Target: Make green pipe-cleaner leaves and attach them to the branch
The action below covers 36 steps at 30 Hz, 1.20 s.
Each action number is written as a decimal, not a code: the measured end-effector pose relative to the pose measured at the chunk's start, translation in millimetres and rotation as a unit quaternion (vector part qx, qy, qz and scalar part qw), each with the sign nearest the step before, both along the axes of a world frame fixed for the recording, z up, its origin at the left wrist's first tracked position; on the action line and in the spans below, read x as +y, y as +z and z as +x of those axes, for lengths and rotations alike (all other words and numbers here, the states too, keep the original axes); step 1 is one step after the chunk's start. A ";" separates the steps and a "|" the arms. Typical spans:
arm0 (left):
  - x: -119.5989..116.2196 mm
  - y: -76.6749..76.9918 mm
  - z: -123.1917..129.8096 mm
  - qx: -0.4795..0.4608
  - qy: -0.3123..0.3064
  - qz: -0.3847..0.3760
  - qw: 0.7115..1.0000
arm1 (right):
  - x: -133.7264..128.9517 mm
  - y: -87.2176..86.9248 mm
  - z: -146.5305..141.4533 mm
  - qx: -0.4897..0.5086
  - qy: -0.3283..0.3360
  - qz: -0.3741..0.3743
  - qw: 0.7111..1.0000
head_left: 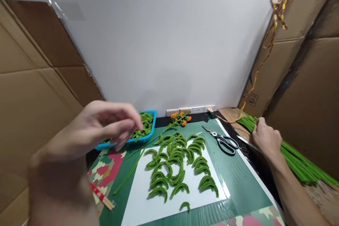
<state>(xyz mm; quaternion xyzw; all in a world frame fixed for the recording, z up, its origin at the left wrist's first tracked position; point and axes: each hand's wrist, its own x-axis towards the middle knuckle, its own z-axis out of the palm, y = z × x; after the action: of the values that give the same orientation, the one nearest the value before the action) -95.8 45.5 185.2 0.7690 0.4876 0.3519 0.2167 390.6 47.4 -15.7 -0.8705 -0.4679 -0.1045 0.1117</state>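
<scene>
My left hand (113, 123) is raised in front of a blue basket (153, 123) of green curled pieces, its fingers bent and apart with nothing seen between them. On the right, my right hand (266, 137) rests on a bundle of long green fuzzy stems (299, 162), its fingers curled around part of it; the fingertips are hidden. Many curved green pieces (174, 159) lie in rows on a white sheet (137, 197) between my hands. One small curl (185, 205) lies near the sheet's front edge.
Black-handled scissors (225, 143) lie right of the sheet. An orange-flowered stem (182, 117) lies behind it. A single green stem (128, 173) and red-wrapped chopsticks (102, 196) are at the left. Cardboard walls (39, 60) stand at both sides; a yellow cord (255, 77) hangs right.
</scene>
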 end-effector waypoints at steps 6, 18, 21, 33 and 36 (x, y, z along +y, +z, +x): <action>6.5 0.2 51.2 -0.076 -0.077 -0.013 0.994 | -5.9 2.6 -1.3 0.001 0.010 0.257 0.966; 3.1 -33.4 101.2 0.069 -0.135 0.145 0.978 | -14.2 130.6 -105.0 0.049 0.526 0.230 0.818; -0.1 -35.3 104.6 0.061 -0.133 0.151 0.978 | -15.3 146.5 -119.5 0.062 0.528 0.261 0.806; 10.3 -36.3 96.5 0.087 -0.085 0.105 0.987 | 3.7 151.4 -106.8 0.073 0.504 0.252 0.823; 14.1 -32.8 87.7 0.101 -0.060 0.115 0.986 | 7.6 150.7 -97.6 0.074 0.493 0.248 0.831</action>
<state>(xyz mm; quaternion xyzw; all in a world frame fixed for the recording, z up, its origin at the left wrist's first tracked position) -8.2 59.6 152.4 0.8482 0.4167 0.3122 0.0972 293.0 54.9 135.0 -0.4728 -0.7832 -0.0837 0.3950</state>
